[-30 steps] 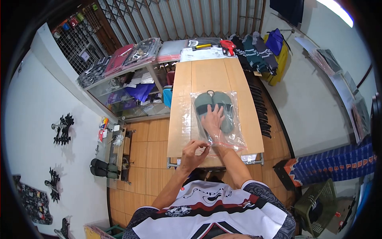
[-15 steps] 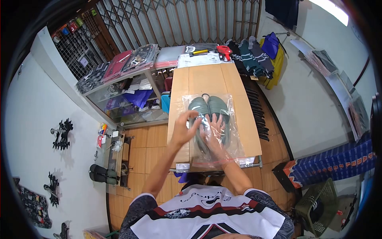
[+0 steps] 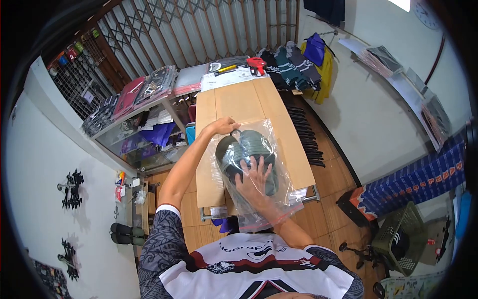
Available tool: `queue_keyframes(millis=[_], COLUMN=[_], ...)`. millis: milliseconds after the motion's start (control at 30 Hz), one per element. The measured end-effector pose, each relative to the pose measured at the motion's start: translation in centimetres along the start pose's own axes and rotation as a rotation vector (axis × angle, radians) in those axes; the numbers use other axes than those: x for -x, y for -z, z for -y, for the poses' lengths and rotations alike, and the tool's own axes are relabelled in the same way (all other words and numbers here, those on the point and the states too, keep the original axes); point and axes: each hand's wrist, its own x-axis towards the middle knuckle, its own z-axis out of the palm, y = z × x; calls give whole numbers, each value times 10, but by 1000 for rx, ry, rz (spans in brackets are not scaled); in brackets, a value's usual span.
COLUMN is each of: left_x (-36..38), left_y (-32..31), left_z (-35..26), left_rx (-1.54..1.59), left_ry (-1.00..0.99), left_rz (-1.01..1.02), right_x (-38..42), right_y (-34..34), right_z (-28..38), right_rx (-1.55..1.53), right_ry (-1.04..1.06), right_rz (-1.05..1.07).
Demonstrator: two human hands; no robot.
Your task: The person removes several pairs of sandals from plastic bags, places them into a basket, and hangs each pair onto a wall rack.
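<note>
A pair of dark green slide sandals (image 3: 256,144) lies inside a clear plastic bag (image 3: 281,174) with a red strip at its near mouth. A small black hanger hook (image 3: 235,133) sticks up at the sandals' far end. My left hand (image 3: 224,125) is closed at the bag's far left corner, beside the hook, and pinches the plastic there. Through the bag's mouth reaches my right forearm. My right hand (image 3: 255,180) lies on the sandals with fingers spread, seen through the film.
The bag rests on a cardboard-topped table (image 3: 239,102). At its far end are a red tape dispenser (image 3: 257,66), a yellow-and-black tool (image 3: 225,70) and papers. A glass cabinet (image 3: 144,134) stands left; black hangers (image 3: 303,137) line the right side. A green basket (image 3: 401,244) stands lower right.
My left hand has moved from above the sandals to the bag's far left corner and closed there. The bag and sandals have tilted and shifted nearer to me. My view has turned slightly.
</note>
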Motion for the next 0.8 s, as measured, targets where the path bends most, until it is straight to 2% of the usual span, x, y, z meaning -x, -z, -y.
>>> queue_keyframes(millis=[167, 267, 333, 533, 600, 800], left_x=[-3, -10, -16, -20, -18, 31], left_y=[-5, 1, 18, 103, 134, 211], left_z=[2, 3, 6, -11, -14, -41], left_rx=[63, 258, 78, -176, -167, -197], left_ry=[-144, -122, -120, -110, -169, -192], left_rz=[-5, -124, -254, -681, -806, -993], right_x=[8, 15, 26, 64, 72, 58], right_y=[5, 11, 18, 14, 9, 6], right_z=[-4, -5, -4, -9, -8, 3], right_rx=[19, 35, 19, 23, 4, -32], right_ry=[-23, -25, -23, -38, -50, -138], right_rz=[3, 4, -16, 0, -5, 57])
